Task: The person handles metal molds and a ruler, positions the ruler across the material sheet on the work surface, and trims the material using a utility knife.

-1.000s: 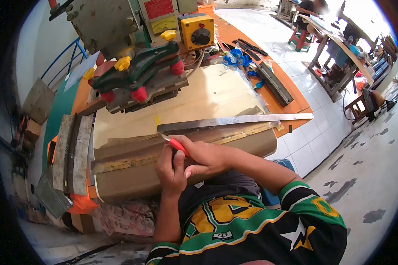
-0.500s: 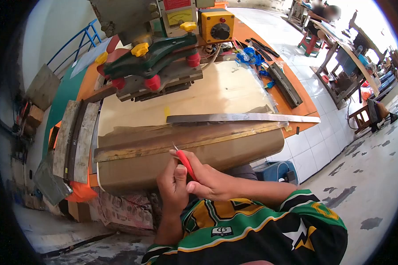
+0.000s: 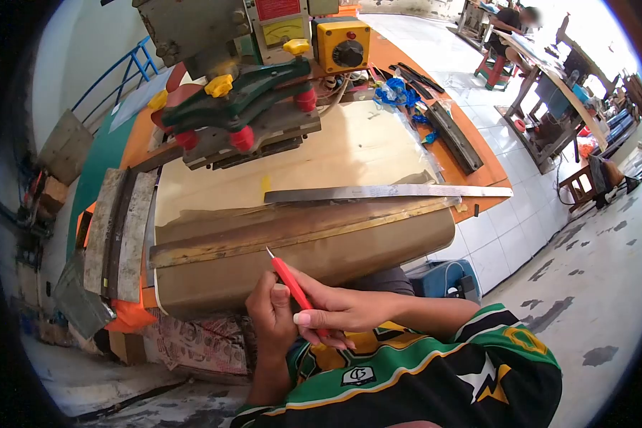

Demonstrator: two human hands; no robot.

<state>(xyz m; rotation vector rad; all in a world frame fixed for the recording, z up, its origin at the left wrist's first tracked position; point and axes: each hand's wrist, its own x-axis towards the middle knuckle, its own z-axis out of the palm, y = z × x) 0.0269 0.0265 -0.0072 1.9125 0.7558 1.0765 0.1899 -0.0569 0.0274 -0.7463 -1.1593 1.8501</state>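
Note:
My right hand (image 3: 346, 308) is closed around a red-handled tool (image 3: 291, 282) with a slim, pointed metal tip. The tip points up and away from me, over the brown-covered front of the padded work surface (image 3: 364, 250). Right beside the handle, my left hand (image 3: 269, 310) is curled closed with its thumb up; whatever its fingers may hold is hidden. Beyond both hands, a worn, yellow-edged strip (image 3: 299, 232) runs across the surface. A long metal ruler (image 3: 385, 191) lies farther back.
A press head with a green bracket (image 3: 246, 89) and red knobs hangs over the back of the surface. Metal bars (image 3: 118, 235) lie at left, and a dark channel-shaped bar (image 3: 455, 135) at right. A blue bin (image 3: 446, 278) stands below. Another person sits far off.
More of the red handle shows now, and my right thumb sits lower along it. My left hand has shifted slightly left and down. The view has moved a little.

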